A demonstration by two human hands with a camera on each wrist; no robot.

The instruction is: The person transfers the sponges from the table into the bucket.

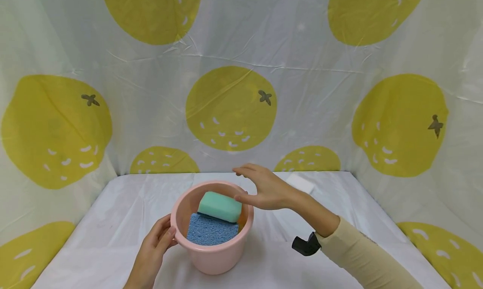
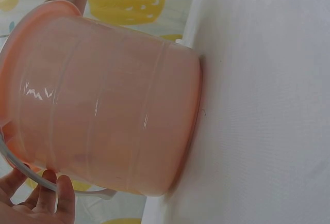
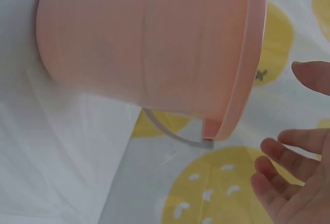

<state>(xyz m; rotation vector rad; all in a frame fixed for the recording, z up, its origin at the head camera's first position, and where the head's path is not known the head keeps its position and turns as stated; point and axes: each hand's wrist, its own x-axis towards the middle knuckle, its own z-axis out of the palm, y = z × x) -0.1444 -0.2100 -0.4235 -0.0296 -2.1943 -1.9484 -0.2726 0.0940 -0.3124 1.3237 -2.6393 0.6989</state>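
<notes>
A pink bucket (image 1: 216, 257) stands upright on the white cloth. Inside it lie a blue sponge (image 1: 212, 230) and a mint-green sponge (image 1: 220, 206), the green one tilted and overlapping the blue one's far edge. At the bucket's left side my left hand (image 1: 156, 241) holds it by the rim, thumb toward the front. The left wrist view shows those fingers beside the grey handle (image 2: 31, 175), which hangs down. My right hand (image 1: 266, 188) hovers over the right rim with fingers spread and nothing in them; the right wrist view shows them apart from the bucket (image 3: 154, 43).
A white flat block (image 1: 300, 183) lies at the back right, partly behind my right forearm. White cloth (image 1: 320, 222) covers the table. Lemon-print curtains (image 1: 231, 109) enclose the back and sides. A black mount (image 1: 306, 244) sticks out from my right sleeve.
</notes>
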